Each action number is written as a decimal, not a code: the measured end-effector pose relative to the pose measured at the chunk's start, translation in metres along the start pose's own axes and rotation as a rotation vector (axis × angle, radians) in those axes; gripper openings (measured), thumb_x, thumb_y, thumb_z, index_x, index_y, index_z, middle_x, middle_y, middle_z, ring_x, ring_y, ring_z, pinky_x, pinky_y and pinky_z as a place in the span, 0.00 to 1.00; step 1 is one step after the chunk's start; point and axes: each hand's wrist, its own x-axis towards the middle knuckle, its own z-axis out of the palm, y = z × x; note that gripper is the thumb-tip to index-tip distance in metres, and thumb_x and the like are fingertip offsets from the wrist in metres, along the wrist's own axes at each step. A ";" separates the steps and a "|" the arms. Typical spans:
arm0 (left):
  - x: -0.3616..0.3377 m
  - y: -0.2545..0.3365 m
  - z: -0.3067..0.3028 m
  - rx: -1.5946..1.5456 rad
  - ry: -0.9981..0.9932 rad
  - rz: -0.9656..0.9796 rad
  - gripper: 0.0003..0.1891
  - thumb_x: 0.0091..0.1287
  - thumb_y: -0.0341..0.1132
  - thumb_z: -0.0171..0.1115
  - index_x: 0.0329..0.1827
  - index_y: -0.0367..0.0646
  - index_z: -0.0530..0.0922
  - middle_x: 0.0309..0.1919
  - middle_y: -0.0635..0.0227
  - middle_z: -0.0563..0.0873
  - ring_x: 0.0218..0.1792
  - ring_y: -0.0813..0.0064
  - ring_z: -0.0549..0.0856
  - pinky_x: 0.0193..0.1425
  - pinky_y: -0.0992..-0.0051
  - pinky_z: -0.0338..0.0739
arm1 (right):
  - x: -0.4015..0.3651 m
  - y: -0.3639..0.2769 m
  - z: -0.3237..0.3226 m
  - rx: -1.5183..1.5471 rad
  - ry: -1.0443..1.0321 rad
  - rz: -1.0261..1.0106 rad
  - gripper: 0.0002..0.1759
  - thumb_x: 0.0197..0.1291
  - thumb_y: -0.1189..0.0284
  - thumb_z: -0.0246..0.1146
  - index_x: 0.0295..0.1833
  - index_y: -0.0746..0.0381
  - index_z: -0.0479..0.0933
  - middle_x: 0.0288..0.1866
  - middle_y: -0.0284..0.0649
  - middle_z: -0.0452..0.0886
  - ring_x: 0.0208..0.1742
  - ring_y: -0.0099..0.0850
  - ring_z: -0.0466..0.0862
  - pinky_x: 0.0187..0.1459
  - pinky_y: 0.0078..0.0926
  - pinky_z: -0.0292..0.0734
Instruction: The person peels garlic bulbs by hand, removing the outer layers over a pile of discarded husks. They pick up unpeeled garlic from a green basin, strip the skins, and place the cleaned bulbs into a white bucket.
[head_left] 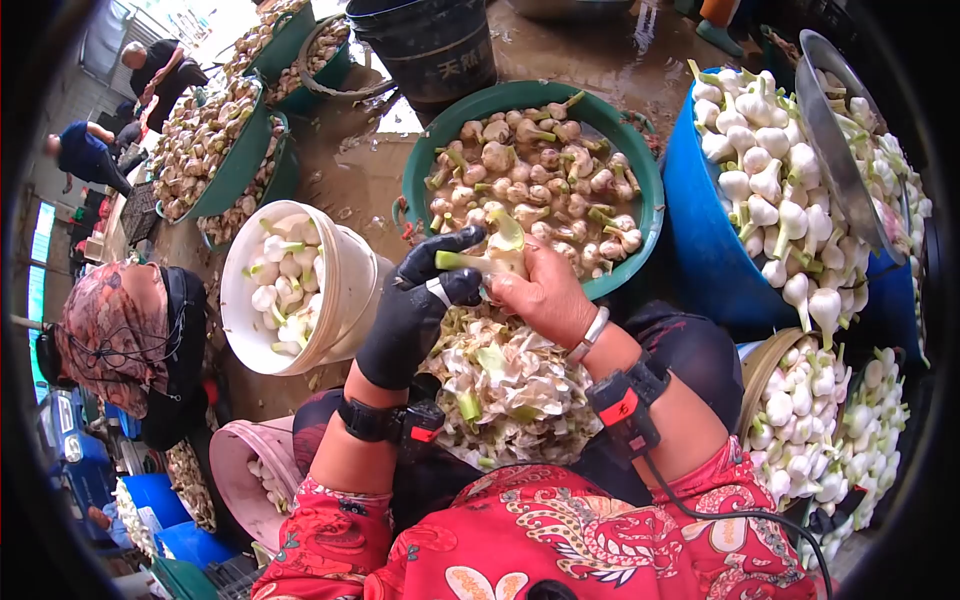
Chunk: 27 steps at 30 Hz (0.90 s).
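In the middle of the head view, a garlic bulb (508,258) with a pale green stem is held between my two hands. My left hand (415,290), in a black glove with a white band on one finger, is closed around its stem side. Bare fingers of my right hand (545,290) pinch the bulb from the other side, their tips partly hidden. Just beyond my hands stands a green basin (413,170) of unpeeled garlic in brownish water. Below them, a heap of garlic skins and stem scraps (510,390) lies at my lap.
On the left are a white bucket (345,290) of peeled garlic and a pink bucket (235,470). A blue tub (690,220) heaped with clean bulbs stands right. Behind are a black bucket (425,50) and green tubs (225,180). Several people work at left.
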 end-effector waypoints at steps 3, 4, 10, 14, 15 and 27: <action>0.000 0.008 -0.009 0.123 -0.039 -0.010 0.15 0.63 0.28 0.59 0.52 0.37 0.77 0.45 0.68 0.84 0.39 0.81 0.81 0.45 0.78 0.77 | -0.005 -0.036 -0.005 0.398 -0.130 0.316 0.19 0.58 0.62 0.62 0.49 0.63 0.74 0.40 0.36 0.81 0.39 0.27 0.82 0.37 0.27 0.79; 0.001 0.006 -0.009 -0.004 -0.048 -0.023 0.14 0.63 0.29 0.60 0.51 0.37 0.78 0.43 0.68 0.84 0.37 0.81 0.81 0.44 0.79 0.77 | -0.002 -0.035 -0.013 0.540 -0.187 0.472 0.20 0.57 0.60 0.63 0.50 0.62 0.74 0.43 0.36 0.80 0.40 0.27 0.82 0.39 0.30 0.80; 0.001 0.005 -0.008 0.166 -0.030 -0.069 0.12 0.63 0.31 0.59 0.48 0.35 0.78 0.35 0.67 0.84 0.30 0.79 0.80 0.38 0.78 0.76 | 0.008 -0.018 -0.010 0.613 -0.133 0.396 0.07 0.58 0.73 0.61 0.41 0.63 0.78 0.35 0.37 0.81 0.38 0.30 0.82 0.39 0.30 0.78; 0.009 0.002 -0.020 0.043 0.020 -0.079 0.13 0.64 0.32 0.58 0.46 0.33 0.78 0.30 0.66 0.82 0.27 0.76 0.80 0.35 0.77 0.76 | 0.007 -0.027 0.003 -0.294 0.244 -0.543 0.07 0.52 0.79 0.60 0.38 0.65 0.77 0.31 0.43 0.79 0.36 0.43 0.80 0.40 0.37 0.73; 0.009 0.006 -0.024 0.015 0.034 -0.041 0.13 0.64 0.34 0.58 0.46 0.33 0.78 0.29 0.67 0.81 0.26 0.76 0.80 0.34 0.78 0.75 | 0.006 -0.033 -0.002 -0.506 0.279 -0.756 0.08 0.46 0.79 0.59 0.35 0.63 0.76 0.32 0.43 0.77 0.37 0.45 0.76 0.41 0.41 0.71; 0.004 0.020 -0.050 0.002 0.150 0.132 0.14 0.71 0.34 0.53 0.53 0.33 0.76 0.35 0.63 0.83 0.37 0.72 0.82 0.45 0.73 0.77 | -0.028 0.019 0.008 -0.976 -0.662 0.133 0.09 0.44 0.73 0.58 0.30 0.64 0.81 0.33 0.53 0.82 0.38 0.51 0.82 0.41 0.43 0.78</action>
